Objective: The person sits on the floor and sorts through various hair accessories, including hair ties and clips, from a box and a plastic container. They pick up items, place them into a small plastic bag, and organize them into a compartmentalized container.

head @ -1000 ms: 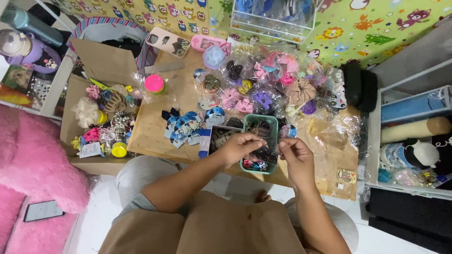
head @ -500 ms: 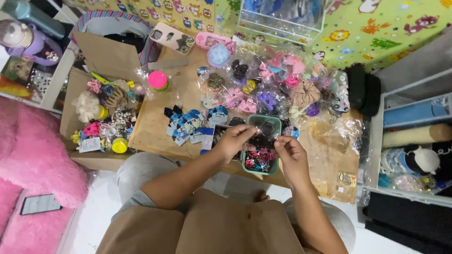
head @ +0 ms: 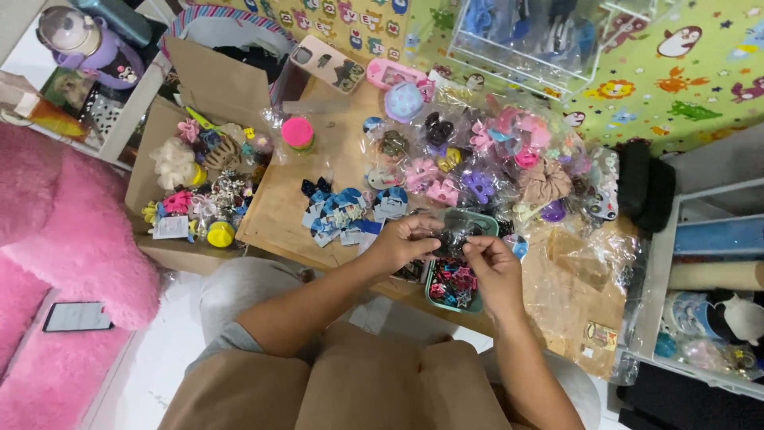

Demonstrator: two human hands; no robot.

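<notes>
Hands [head: 454,247] in pinching grip on small dark clip [head: 454,239], above green tray [head: 436,280], bagged hair clips [head: 477,163] behind.

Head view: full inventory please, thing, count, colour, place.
green tray: one, teal, table front edge, holds small dark and pink clips
small dark clip: one, black, pinched between both hands above the tray
bagged hair clips: many, pink, purple and yellow, table centre and right
blue bows on cards: a cluster, blue and white, left of the tray
pink round tub: one, table left
cardboard box: one, brown, left of table, full of hair accessories
phones: two, one pale and one pink, table far edge
wooden table: one, light brown
left hand: on the clip
right hand: on the clip
</notes>
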